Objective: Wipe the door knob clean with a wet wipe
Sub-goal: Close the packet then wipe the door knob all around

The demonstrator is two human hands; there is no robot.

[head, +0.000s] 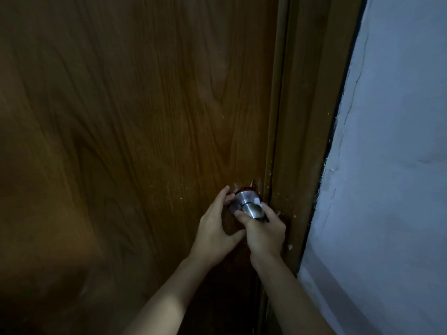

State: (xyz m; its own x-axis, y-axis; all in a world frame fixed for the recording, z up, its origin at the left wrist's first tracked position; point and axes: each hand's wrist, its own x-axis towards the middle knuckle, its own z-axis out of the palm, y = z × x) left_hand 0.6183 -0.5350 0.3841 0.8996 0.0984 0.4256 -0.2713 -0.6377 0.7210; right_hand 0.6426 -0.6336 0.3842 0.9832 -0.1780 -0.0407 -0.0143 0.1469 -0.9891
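Observation:
A round silver door knob (pixel 251 209) sticks out of a brown wooden door (pixel 135 131), close to the door's right edge. My right hand (pixel 264 234) wraps the knob from below and from the right. A small white bit of wet wipe (pixel 257 201) shows above its fingers, against the knob's stem; the rest of the wipe is hidden in the hand. My left hand (pixel 215 228) rests on the door just left of the knob, fingers spread, fingertips touching the knob's round base plate (pixel 238 198).
A brown door frame (pixel 307 141) runs down the right side of the door. Beyond it is a pale, cracked wall (pixel 391 165). Small chips and scratches mark the wood around the knob. The scene is dim.

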